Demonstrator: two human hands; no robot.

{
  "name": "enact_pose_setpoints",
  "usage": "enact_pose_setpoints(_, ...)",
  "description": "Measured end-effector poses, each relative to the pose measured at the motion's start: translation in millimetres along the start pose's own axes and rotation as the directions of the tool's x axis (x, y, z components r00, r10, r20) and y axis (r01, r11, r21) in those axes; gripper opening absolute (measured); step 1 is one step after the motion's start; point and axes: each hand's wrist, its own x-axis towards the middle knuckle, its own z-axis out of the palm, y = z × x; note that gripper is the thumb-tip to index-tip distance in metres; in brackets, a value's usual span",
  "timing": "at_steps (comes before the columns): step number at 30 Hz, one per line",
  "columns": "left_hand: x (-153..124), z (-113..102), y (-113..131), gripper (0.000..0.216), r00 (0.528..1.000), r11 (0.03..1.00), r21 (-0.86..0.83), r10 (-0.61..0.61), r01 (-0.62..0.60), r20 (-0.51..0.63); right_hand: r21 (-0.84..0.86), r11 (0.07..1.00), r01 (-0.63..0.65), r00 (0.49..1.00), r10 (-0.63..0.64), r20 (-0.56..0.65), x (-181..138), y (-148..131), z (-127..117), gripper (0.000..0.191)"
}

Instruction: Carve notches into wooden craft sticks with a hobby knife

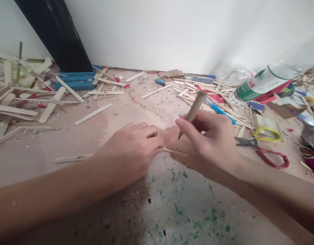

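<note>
Centre-right of frame, I see the right hand (215, 137), fingers pinching a brown pen (196, 104), long axis steep, tip down-left. Left hand (133, 149) lies palm-down mid-frame, fingers curled at a near-level wooden stick (175, 152); grip, I can't tell.

Left hand (133, 143) covers the middle of a wooden stick (74, 159), obscuring whether the piece (176, 152) emerging opposite belongs to it. Right hand (213, 137) hides part of a tan pen (196, 105). Frame edges crop both forearms (57, 190), a black post (57, 34) and a stick pile (16, 110). A bottle's (281, 72) label (250, 89) is too blurred to read; dark specks (149, 201) on the counter (45, 163) are unidentifiable.
</note>
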Motion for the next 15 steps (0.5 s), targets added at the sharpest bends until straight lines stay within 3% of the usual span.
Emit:
enact_pose_setpoints(5, 2, 0, -8, 0.036, 0.997, 0.980, -0.193, -0.065, 0.055, -0.048, 0.161, 0.986, -0.035, 0.984, 0.062, -0.166, -15, -1, 11, 0.021)
enact_pose_setpoints(11, 4, 3, -9, 0.030, 0.991, 0.952, -0.286, -0.127, 0.111, -0.037, 0.017, 0.997, 0.073, 0.987, -0.070, -0.146, -24, -4, 7, 0.017)
enact_pose_setpoints(15, 3, 1, -8, 0.034, 0.994, 0.962, -0.252, -0.111, 0.102, -0.022, 0.019, 0.999, 0.043, 0.990, -0.040, -0.137, -24, -6, 4, 0.017)
